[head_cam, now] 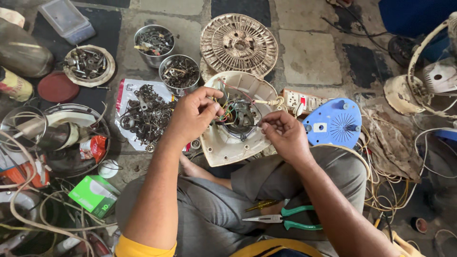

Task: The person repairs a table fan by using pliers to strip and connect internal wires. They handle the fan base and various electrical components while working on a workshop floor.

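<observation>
Left hand: the left hand [193, 114] is pinched narrow on thin coloured wires [227, 110] at the rim of the opened fan housing [223, 143].
Right hand: the right hand [284, 133] is curled close, fingertips nipping what looks like a wire end at the housing's right edge; the view is too small to be sure.
Fan housing: cream, round, lying open on the floor just before the seated person's knees, its motor [240, 116] bared in the middle.
Lap: green-handled pliers [285, 220] rest on the grey trousers.
Floor: worn stone slabs, pale and dark, strewn with cables.
Around: a blue round cover [335, 123] just right of the housing; a white power strip [304, 101] behind it; a cream grille disc [239, 44] beyond.
Containers: two steel bowls of screws [166, 59] and a white sheet heaped with metal bits [145, 116] to the left.
Packages: a small green carton [93, 194] lower left; a red crumpled wrapper [97, 145] in a metal basin; a clear plastic box [66, 19] at the top left.
</observation>
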